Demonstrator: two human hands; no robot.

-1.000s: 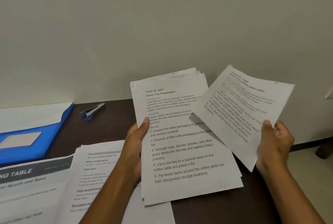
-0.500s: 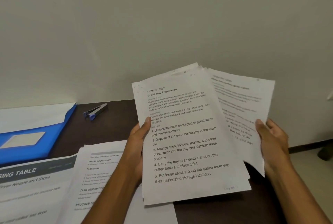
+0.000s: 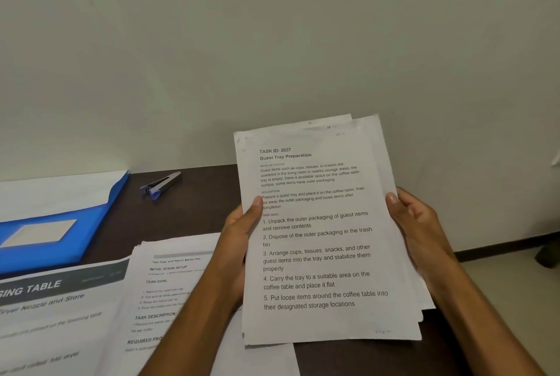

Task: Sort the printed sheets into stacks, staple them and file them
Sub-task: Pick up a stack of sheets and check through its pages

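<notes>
Head view: a sheaf of white printed sheets (image 3: 321, 242) headed "Guest Tray Preparation" is held above the dark counter (image 3: 194, 209), left hand (image 3: 239, 242) and right hand (image 3: 418, 227) fingers clamped on its side edges. Far left lie a grey-and-blue stapler (image 3: 160, 184) and a blue plastic folder (image 3: 57, 224).

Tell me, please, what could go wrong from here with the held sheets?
The held sheets are fanned unevenly at the top, so stapling now could bind them crooked or miss a back page. The stapler lies beyond the left hand, and reaching for it leaves only the right hand gripping, so pages might slip.
</notes>
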